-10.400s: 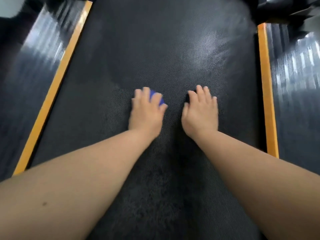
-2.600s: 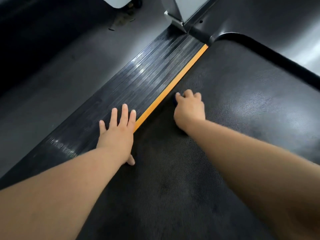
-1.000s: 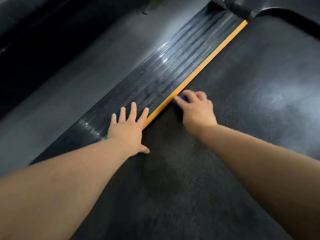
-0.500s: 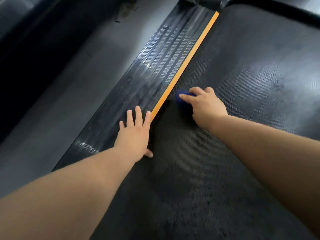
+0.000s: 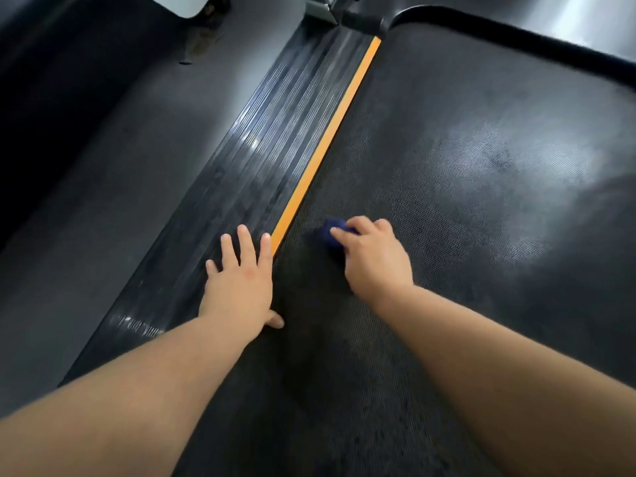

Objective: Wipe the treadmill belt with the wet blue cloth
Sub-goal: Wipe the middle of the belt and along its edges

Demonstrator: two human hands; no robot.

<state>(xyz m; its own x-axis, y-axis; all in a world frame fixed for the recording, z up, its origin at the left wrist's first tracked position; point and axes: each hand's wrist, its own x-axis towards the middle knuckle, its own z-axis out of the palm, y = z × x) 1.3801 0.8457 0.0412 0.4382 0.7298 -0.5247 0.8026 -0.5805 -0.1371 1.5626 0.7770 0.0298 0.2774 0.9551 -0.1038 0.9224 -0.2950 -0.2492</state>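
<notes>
Beside the orange strip, the right hand grips the blue cloth on the belt; the left hand rests flat, fingers straight.

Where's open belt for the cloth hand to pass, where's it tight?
Open: treadmill belt right of the right hand, up to the black front rim; also behind both hands. Tight: gap between blue cloth, orange stripe and left hand.

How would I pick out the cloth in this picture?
Find the wide black treadmill belt, then the orange strip along its left edge. Just right of that strip, the right hand grips a small cloth: the only blue thing in view.
</notes>
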